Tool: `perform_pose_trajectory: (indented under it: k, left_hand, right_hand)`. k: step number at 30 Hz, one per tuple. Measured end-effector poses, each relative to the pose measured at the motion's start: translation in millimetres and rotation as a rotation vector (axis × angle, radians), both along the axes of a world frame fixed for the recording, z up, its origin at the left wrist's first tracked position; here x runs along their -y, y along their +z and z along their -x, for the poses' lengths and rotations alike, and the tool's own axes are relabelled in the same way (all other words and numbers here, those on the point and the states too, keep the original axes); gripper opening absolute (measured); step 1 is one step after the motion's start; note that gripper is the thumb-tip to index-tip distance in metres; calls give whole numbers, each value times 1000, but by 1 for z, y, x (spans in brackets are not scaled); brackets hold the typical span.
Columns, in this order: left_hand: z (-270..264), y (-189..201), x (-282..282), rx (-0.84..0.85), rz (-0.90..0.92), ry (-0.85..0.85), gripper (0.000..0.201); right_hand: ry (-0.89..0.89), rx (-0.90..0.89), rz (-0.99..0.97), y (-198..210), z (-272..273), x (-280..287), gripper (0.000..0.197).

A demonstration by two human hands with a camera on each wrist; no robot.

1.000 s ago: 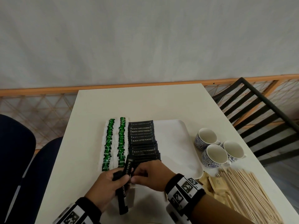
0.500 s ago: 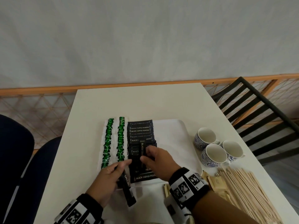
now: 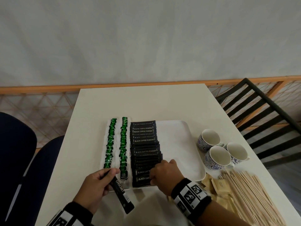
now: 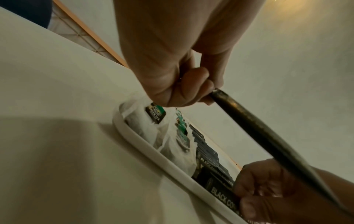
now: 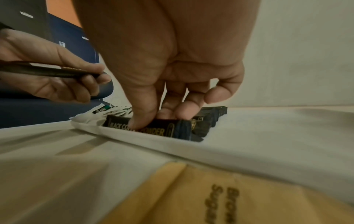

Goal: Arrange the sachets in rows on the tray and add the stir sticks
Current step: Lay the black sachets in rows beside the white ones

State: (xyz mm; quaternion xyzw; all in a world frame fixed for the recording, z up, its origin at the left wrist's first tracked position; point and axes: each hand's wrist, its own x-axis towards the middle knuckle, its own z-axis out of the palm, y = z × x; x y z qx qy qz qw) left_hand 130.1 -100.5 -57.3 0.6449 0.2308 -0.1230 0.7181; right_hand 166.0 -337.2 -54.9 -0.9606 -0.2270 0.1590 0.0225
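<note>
A white tray (image 3: 177, 144) holds two rows of green tea bags (image 3: 110, 144) and one overlapping row of black coffee sachets (image 3: 144, 140). My right hand (image 3: 152, 176) is at the near end of that row. It pinches the nearest black coffee sachet (image 5: 159, 130), thumb on its front and fingers behind. My left hand (image 3: 105, 175) hovers by the tray's near left corner and grips a long black chocolate stick sachet (image 3: 121, 191), which slants back toward me. Wooden stir sticks (image 3: 254, 198) lie in a pile on the table at the right.
Three patterned cups (image 3: 218, 157) stand right of the tray. Brown sugar sachets (image 3: 218, 186) lie between the tray and the stir sticks. A black slatted chair (image 3: 260, 111) is at the right, and a dark blue seat (image 3: 19, 152) at the left.
My right hand left the left hand, reached up over the coffee row, then drew back to the row's near end. The left hand kept the chocolate stick and shifted slightly left.
</note>
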Motion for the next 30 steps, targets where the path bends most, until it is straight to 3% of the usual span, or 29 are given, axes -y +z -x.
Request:
perform_pose_trajectory:
  k: [19,25,28,30]
  left_hand:
    - [0,7,6,-42,83,5,13]
    - [1,6,11,-50,78,-8,8]
    - [1,6,14,-15,60,-19,5]
    - [1,8,17,20,48,-39,5]
  right_hand:
    - [-86,129,-202,-11,2,-1,12]
    - [-251,-251,-593,10,3,0,40]
    - [-415,-550,-860,16,9,4,42]
    - [-481,-659,-948,21,11,5,34]
